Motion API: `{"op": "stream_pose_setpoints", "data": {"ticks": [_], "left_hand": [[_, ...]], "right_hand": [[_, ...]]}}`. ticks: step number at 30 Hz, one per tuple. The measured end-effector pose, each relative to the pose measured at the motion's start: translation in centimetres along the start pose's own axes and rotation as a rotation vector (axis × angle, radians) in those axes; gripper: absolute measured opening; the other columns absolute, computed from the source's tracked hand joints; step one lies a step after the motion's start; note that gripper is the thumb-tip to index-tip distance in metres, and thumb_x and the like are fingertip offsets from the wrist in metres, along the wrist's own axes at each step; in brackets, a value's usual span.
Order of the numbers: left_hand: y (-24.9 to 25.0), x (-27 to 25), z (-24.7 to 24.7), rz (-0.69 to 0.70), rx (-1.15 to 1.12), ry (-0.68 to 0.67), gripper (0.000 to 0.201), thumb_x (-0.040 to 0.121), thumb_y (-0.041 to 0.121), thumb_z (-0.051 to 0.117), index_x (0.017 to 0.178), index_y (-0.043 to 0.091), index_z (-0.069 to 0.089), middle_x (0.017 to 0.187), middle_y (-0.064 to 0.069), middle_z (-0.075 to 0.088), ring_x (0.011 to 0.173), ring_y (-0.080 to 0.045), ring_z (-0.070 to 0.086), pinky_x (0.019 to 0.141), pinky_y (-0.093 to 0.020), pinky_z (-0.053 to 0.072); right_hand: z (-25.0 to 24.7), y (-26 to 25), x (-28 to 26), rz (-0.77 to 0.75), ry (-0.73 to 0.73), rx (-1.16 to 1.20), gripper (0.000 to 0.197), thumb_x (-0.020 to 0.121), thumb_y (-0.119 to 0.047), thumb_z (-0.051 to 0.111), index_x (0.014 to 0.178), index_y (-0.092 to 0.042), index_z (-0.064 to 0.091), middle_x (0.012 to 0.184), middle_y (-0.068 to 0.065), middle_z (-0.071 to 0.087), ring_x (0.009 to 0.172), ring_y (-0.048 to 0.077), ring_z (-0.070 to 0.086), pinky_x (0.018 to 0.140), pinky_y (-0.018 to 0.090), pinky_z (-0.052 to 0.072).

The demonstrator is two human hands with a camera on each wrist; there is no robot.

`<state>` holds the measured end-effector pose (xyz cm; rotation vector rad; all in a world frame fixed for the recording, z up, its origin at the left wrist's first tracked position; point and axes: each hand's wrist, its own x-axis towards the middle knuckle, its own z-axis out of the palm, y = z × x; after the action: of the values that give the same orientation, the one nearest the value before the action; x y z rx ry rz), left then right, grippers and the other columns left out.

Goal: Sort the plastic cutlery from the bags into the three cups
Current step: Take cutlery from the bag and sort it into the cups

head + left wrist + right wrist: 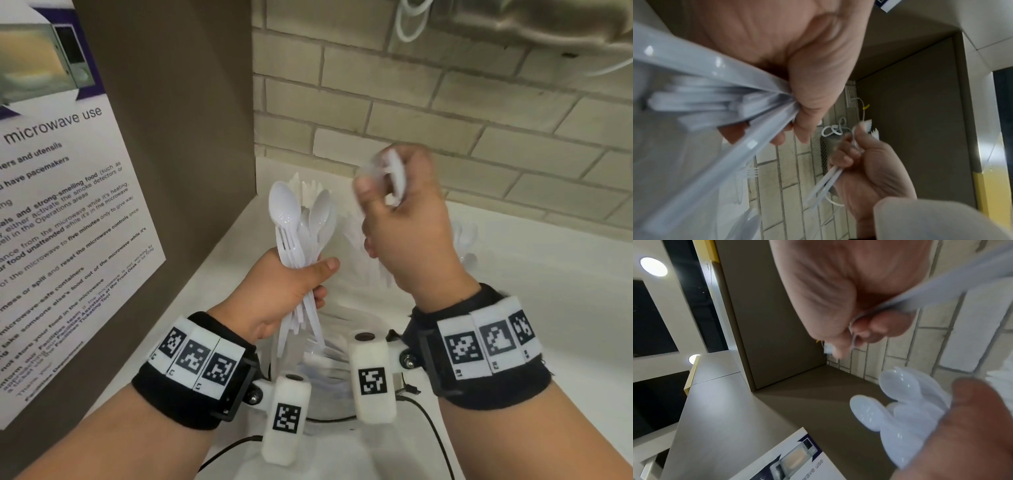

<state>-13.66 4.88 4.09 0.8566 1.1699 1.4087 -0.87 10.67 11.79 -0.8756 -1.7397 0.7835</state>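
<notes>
My left hand (318, 277) grips a bundle of white plastic spoons and forks (294, 222), bowls up, over the white counter. In the left wrist view the bundle's handles (725, 100) fan out from the fist. My right hand (376, 195) is raised beside it and pinches a few white cutlery pieces (394, 171), blurred by motion; their handles (824, 183) stick out below the fist. The spoon bowls (896, 402) show in the right wrist view. Clear cups with white cutlery stand behind the hands (301, 183) and to the right (464, 236). A clear plastic bag (322, 359) lies below my wrists.
A brown cabinet side with a microwave notice (51, 205) closes off the left. A tiled wall (445, 120) runs behind the counter (548, 291). White cables (835, 129) and a socket hang on the wall. Black cables (431, 428) trail near my wrists.
</notes>
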Motion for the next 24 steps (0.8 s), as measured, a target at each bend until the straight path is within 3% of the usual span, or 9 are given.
{"op": "stream_pose_setpoints", "data": {"ticks": [3,6,9,11,13,16,18,21,24], "left_hand": [[0.1,0.2,0.5,0.045,0.093,0.032,0.017,0.083,0.01,0.072,0.096,0.004,0.062,0.078,-0.008,0.059,0.061,-0.019,0.056,0.066,-0.037,0.055],[0.0,0.2,0.7,0.126,0.221,0.039,0.018,0.081,0.003,0.069,0.081,0.021,0.068,0.062,0.007,0.065,0.055,-0.01,0.058,0.055,-0.031,0.053],[0.2,-0.1,0.8,0.155,0.159,-0.001,0.028,0.076,-0.008,0.07,0.084,0.019,0.069,0.066,0.009,0.07,0.06,-0.003,0.064,0.054,-0.019,0.049],[0.2,-0.1,0.8,0.17,0.087,-0.028,0.036,0.074,-0.014,0.069,0.096,0.015,0.069,0.082,0.004,0.075,0.079,-0.009,0.071,0.066,-0.021,0.056],[0.2,-0.1,0.6,0.178,0.033,-0.057,0.038,0.073,-0.015,0.068,0.096,0.015,0.068,0.082,0.005,0.074,0.084,-0.01,0.071,0.066,-0.02,0.055],[0.2,0.1,0.4,0.119,-0.02,-0.093,0.027,0.07,0.0,0.077,0.087,0.019,0.069,0.074,0.005,0.064,0.076,-0.012,0.062,0.055,-0.022,0.046],[0.0,0.2,0.2,0.095,-0.067,-0.108,0.029,0.066,0.012,0.081,0.091,0.018,0.068,0.073,0.004,0.063,0.07,-0.011,0.056,0.055,-0.026,0.044],[0.1,0.2,0.3,0.096,-0.133,-0.117,0.026,0.068,0.016,0.071,0.093,0.015,0.064,0.064,0.01,0.065,0.057,-0.003,0.057,0.06,-0.023,0.046],[-0.1,0.0,0.5,0.105,-0.156,-0.153,0.024,0.074,0.019,0.069,0.097,0.016,0.062,0.065,0.013,0.066,0.06,-0.001,0.059,0.063,-0.02,0.049]], "right_hand": [[0.8,0.1,-0.7,0.056,-0.246,-0.12,0.027,0.075,-0.029,0.081,0.093,-0.019,0.062,0.074,-0.011,0.06,0.065,0.004,0.058,0.062,0.023,0.048],[1.8,0.3,-1.2,0.106,-0.301,-0.208,0.037,0.06,-0.042,0.088,0.079,-0.023,0.062,0.075,-0.007,0.064,0.071,0.009,0.062,0.063,0.024,0.047],[2.4,0.5,-0.9,0.094,-0.278,-0.297,0.034,0.063,-0.036,0.086,0.083,-0.02,0.063,0.079,-0.002,0.066,0.076,0.016,0.063,0.066,0.028,0.05],[2.2,0.4,-0.7,0.111,-0.288,-0.265,0.027,0.065,-0.028,0.083,0.083,-0.018,0.064,0.079,-0.001,0.067,0.075,0.017,0.064,0.066,0.03,0.051],[1.8,0.4,-0.6,0.141,-0.284,-0.221,0.019,0.066,-0.019,0.077,0.08,-0.015,0.064,0.071,-0.003,0.065,0.066,0.014,0.063,0.061,0.029,0.051],[1.7,0.6,-0.7,0.163,-0.253,-0.148,0.008,0.069,-0.012,0.068,0.075,-0.012,0.063,0.057,-0.009,0.057,0.052,0.008,0.053,0.054,0.025,0.045],[1.7,0.8,-0.7,0.154,-0.251,-0.103,0.006,0.073,-0.009,0.064,0.079,-0.011,0.064,0.06,-0.008,0.056,0.054,0.009,0.051,0.056,0.025,0.043],[1.8,1.2,-0.9,0.139,-0.271,-0.083,0.02,0.075,-0.006,0.063,0.094,-0.012,0.066,0.073,-0.006,0.062,0.063,0.009,0.056,0.061,0.026,0.048],[1.8,1.6,-1.0,0.153,-0.25,-0.05,0.021,0.074,-0.004,0.063,0.093,-0.013,0.064,0.071,-0.008,0.061,0.063,0.008,0.056,0.061,0.026,0.048]]}}
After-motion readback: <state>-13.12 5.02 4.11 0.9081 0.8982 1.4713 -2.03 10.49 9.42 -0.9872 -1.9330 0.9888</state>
